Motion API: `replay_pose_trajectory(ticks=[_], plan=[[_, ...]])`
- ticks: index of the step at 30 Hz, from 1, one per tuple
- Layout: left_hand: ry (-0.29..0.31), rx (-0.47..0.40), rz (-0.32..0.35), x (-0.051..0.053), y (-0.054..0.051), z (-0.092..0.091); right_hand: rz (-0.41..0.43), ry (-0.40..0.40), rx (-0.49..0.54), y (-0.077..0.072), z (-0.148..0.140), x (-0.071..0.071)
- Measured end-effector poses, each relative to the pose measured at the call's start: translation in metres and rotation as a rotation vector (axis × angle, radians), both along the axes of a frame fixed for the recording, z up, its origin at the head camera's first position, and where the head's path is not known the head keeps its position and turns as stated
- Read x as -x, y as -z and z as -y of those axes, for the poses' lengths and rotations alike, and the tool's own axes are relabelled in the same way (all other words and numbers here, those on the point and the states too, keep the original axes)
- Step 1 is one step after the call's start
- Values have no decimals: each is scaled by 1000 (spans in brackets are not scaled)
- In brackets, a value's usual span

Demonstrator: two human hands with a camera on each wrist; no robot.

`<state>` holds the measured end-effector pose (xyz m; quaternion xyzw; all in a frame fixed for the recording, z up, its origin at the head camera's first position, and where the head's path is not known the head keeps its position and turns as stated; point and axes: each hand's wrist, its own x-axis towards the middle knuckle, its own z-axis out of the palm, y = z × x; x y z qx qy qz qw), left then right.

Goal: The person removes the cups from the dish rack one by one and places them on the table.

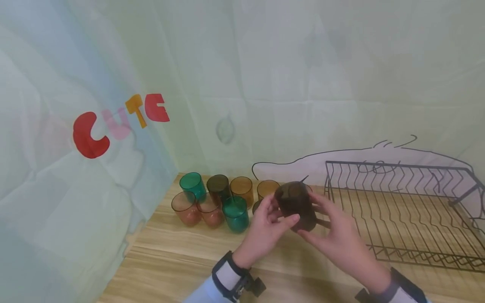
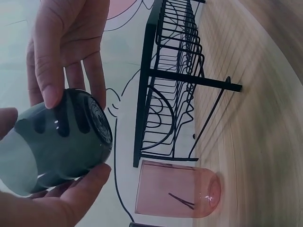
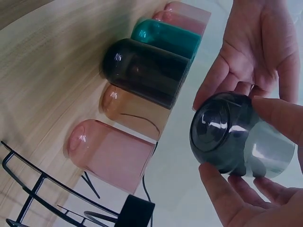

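Both hands hold a dark grey translucent cup (image 1: 294,204) above the wooden table, to the left of the black wire rack. My left hand (image 1: 264,235) grips its left side, and my right hand (image 1: 339,235) has its thumb and fingers round the right side. In the left wrist view the cup (image 2: 66,137) lies tilted between the two hands, its round base toward the right. The right wrist view shows the base of the cup (image 3: 215,130) facing left, with fingers on opposite sides of it.
Left of the hands stand two rows of coloured cups, including a green cup (image 1: 235,214), a pink cup (image 1: 185,210) and an amber cup (image 1: 241,189). Another pink cup (image 3: 111,153) stands near the rack. The wire rack (image 1: 401,210) occupies the table's right side, against a printed cloth backdrop (image 1: 284,84).
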<state>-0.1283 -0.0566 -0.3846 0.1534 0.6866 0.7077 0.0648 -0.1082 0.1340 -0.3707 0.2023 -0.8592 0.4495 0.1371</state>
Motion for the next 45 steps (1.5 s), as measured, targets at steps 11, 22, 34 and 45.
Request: replay_pose_trajectory(ticks=[11,22,34,45], plan=[[-71,41,-48,0,9,-4,31,-33,-4,1,-4,2],[-32,102,-33,-13,14,-17,39,79,-205,-10,-33,-1],[-62,351,-134,2,64,-27,-5,151,-252,-9,-39,-6],[-101,465,-97,8,79,-30,-7,169,-236,-7,-38,-9]])
